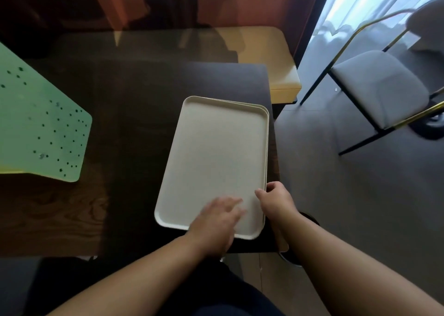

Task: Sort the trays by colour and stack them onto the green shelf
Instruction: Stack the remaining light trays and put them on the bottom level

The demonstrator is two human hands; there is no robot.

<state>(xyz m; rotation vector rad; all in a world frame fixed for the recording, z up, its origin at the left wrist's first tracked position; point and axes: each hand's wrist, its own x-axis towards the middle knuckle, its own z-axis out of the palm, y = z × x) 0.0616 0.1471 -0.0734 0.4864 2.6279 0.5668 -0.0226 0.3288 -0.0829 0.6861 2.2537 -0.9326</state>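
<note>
A cream tray [216, 152] lies on top of another cream tray whose rim [267, 123] shows along its right side. Both rest on a dark tray or mat [228, 77] on the dark wooden table [72, 207]. My left hand [216, 222] lies flat on the top tray's near right part, fingers spread and blurred. My right hand [276, 198] pinches the right rim of the cream trays near the front corner, thumb on top. The green shelf [40, 128], a perforated plate, stands at the left edge.
A yellow cushioned bench [276, 58] sits behind the table at the right. A grey chair [379, 85] with black and gold legs stands on the grey floor to the right. Curtains hang at the back.
</note>
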